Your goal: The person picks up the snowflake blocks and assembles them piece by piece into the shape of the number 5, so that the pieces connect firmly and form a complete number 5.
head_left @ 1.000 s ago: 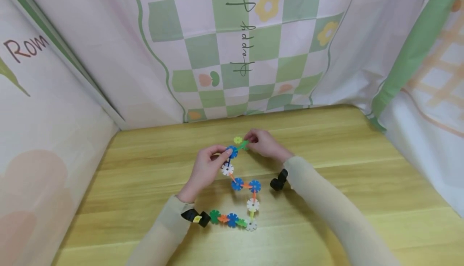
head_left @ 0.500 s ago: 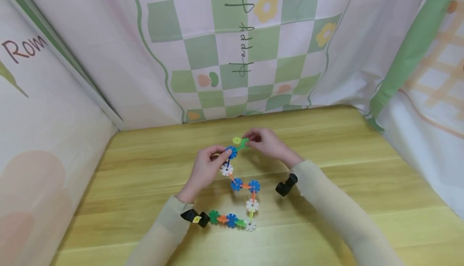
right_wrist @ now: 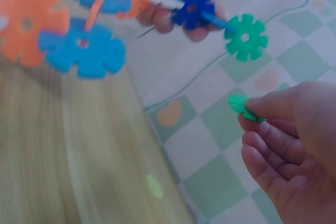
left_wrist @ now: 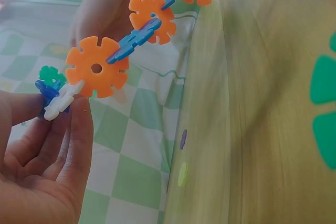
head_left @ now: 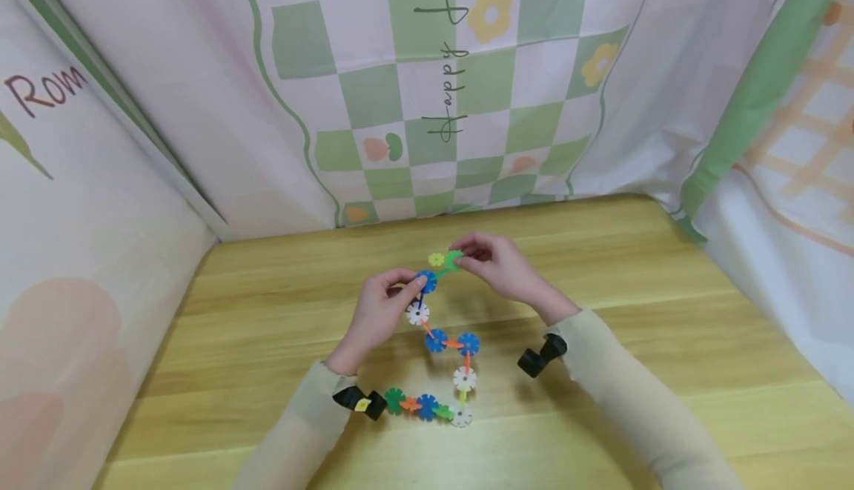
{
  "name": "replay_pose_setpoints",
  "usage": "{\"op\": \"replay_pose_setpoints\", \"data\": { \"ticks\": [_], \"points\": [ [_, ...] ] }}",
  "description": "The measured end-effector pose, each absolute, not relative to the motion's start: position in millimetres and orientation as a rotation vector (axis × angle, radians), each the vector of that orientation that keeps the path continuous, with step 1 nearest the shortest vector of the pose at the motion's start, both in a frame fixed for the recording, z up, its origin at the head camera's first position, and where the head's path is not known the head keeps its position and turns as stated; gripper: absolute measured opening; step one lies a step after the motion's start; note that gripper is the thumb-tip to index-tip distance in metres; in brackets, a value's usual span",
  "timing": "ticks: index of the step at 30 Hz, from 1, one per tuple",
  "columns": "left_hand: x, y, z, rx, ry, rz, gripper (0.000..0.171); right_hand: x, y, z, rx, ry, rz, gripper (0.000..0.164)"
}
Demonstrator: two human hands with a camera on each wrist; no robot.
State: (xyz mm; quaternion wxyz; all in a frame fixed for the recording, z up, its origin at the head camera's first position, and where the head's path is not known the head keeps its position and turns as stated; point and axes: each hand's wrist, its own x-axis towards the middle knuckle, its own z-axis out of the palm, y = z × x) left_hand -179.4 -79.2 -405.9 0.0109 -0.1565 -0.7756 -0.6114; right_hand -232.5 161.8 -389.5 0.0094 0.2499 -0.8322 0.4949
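A chain of interlocking plastic snowflake discs in several colours hangs above the table. My left hand [head_left: 385,305] pinches a blue disc [head_left: 428,281] near its upper end; the left wrist view shows a white disc [left_wrist: 62,100] and an orange disc [left_wrist: 96,68] right beside those fingertips. Beyond the blue disc, a green disc [right_wrist: 245,37] forms the chain's end. My right hand [head_left: 497,264] holds a separate green disc [right_wrist: 245,107] between thumb and forefinger, apart from the chain in the right wrist view. The chain's lower end, another green disc [head_left: 394,401], hangs near the left wrist camera.
A yellow-green disc [head_left: 437,259] lies on the wooden table [head_left: 267,290] behind the hands. The left wrist view also shows a purple piece [left_wrist: 183,139] on it. A checked curtain [head_left: 427,82] stands along the back edge, with printed cloth at both sides.
My right forearm and wrist have swung to the right, and the right hand has turned slightly with its green disc. My left hand and the chain stay almost where they were.
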Motion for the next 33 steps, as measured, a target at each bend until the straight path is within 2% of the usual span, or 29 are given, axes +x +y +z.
{"op": "replay_pose_setpoints", "data": {
  "ticks": [16, 33],
  "points": [
    [-179.0, -79.8, -406.2, -0.490, -2.424, -1.886, 0.020, -207.6, 166.7, -370.8, 0.782, -2.511, 1.649, 0.019],
    [-178.3, -74.8, -407.1, -0.482, -2.405, -1.920, 0.017, -204.2, 160.3, -381.4, 0.733, -2.482, 1.669, 0.018]
  ]
}}
